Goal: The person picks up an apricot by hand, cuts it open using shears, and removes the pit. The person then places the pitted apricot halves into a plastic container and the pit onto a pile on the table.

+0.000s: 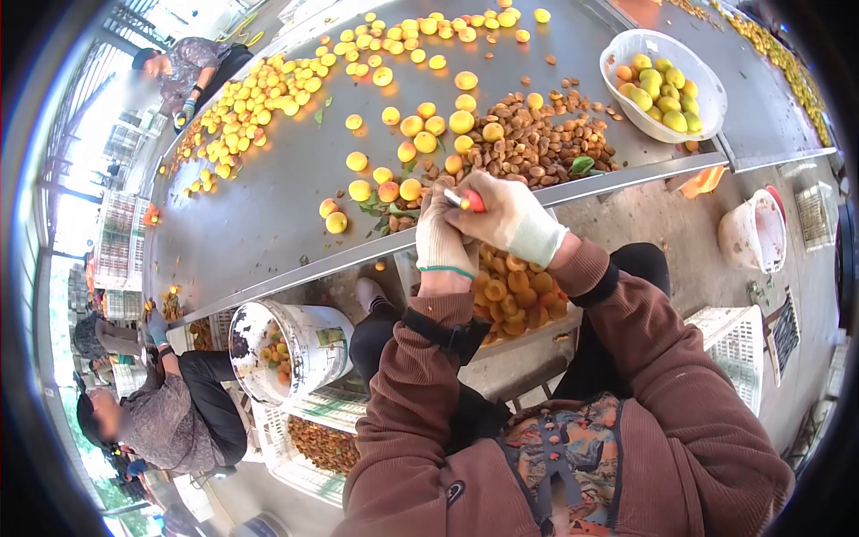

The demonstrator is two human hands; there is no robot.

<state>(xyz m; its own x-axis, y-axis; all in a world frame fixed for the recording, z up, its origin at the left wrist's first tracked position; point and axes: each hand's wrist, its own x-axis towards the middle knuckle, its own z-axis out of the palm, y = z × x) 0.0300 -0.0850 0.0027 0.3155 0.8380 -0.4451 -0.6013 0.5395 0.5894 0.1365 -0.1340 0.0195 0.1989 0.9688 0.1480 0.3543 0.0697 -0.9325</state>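
My gloved right hand (514, 219) is closed around a small knife (472, 201) with a red and yellow handle. Right beside it, my gloved left hand (438, 237) is curled shut, and whatever lies inside its fingers is hidden. Both hands meet above the front edge of the metal table (259, 215). Just beyond them lies a heap of brown apricot pits (537, 139), with loose yellow apricots (410, 189) to its left. Below my hands, a crate of orange apricot halves (514, 291) sits between my knees, partly covered by my arms.
A white plastic bowl of greenish apricots (658, 125) stands at the table's right. Many more apricots (268, 89) spread across the far left. A white bucket (295, 349) stands left of my knee. Two co-workers (165, 412) (192, 72) sit at left. Another bucket (753, 231) is at right.
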